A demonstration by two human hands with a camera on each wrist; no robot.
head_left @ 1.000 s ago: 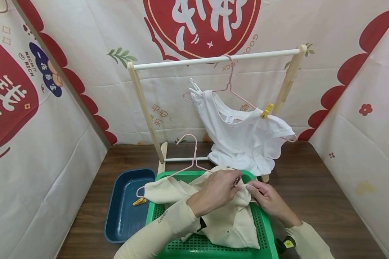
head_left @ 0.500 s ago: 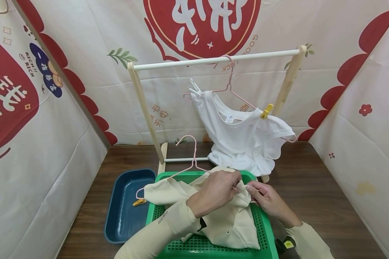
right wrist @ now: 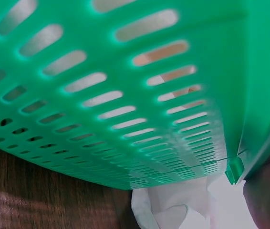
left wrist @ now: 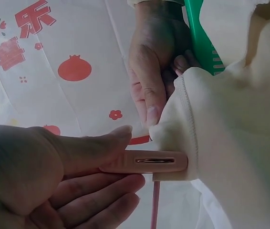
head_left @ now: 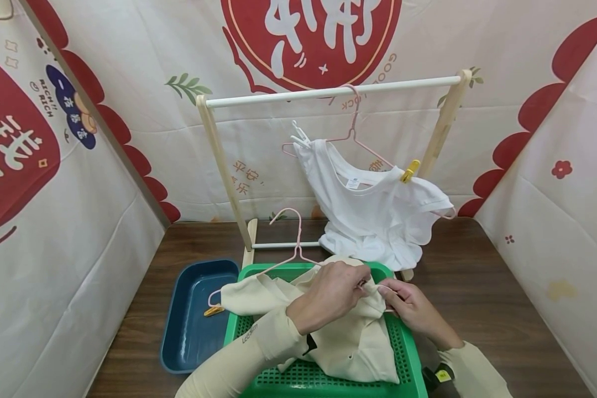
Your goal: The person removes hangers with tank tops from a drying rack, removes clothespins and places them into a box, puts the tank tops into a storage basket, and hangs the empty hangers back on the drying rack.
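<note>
My left hand [head_left: 330, 290] pinches a pink clothespin [left wrist: 159, 161] between thumb and fingers. In the left wrist view, the clothespin's front end lies over the sleeve edge of a cream shirt [head_left: 353, 354], where a hanger wire comes out. My right hand [head_left: 415, 309] pinches the same sleeve edge at the hanger's right end, thumb on top. The shirt is on a pink hanger [head_left: 298, 237], whose hook points up and whose left end sticks out of the other sleeve. The shirt's lower part lies in a green basket [head_left: 413, 359].
Behind the basket, a rack [head_left: 288, 97] bears a white T-shirt [head_left: 368, 204] on a pink hanger, with a white clothespin [head_left: 300, 135] and a yellow clothespin [head_left: 409, 171]. A blue tray [head_left: 186, 331] with an orange-yellow clothespin [head_left: 214, 310] stands left of the basket.
The left fingers and the pink clothespin have shifted slightly at the sleeve edge, and less of the clothespin shows. The right hand, the shirt and the basket stay in place.
</note>
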